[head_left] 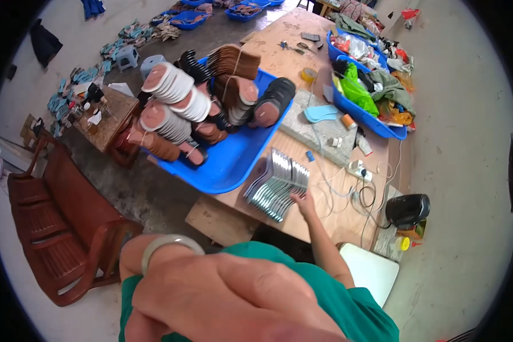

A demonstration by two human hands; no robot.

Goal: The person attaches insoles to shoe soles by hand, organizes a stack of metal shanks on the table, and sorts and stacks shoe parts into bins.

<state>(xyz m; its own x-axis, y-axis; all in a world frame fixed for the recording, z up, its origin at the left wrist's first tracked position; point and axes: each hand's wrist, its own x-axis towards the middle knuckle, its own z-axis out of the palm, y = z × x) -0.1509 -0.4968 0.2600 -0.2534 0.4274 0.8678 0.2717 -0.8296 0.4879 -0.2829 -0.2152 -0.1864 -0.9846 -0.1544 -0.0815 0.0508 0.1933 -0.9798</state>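
A row of shiny silver, sole-shaped pieces [278, 183] stands packed together on the wooden table's near edge. My right hand [304, 204] reaches to the right end of this row, its fingers bent around the edge of the end pieces. Close under the camera, my left hand [228, 290] is raised and fills the lower middle of the view. A pale bangle [168, 244] circles that wrist. The left fingers run out of view at the bottom, so their hold is hidden.
A blue tray [225, 178] holds bundled shoe soles in white, brown and black. Blue bins [365, 117] with bags and cloth line the right side. Light-blue soles [320, 114], cables, a power strip [359, 170] and a black kettle [407, 210] are nearby. A wooden bench [68, 211] stands left.
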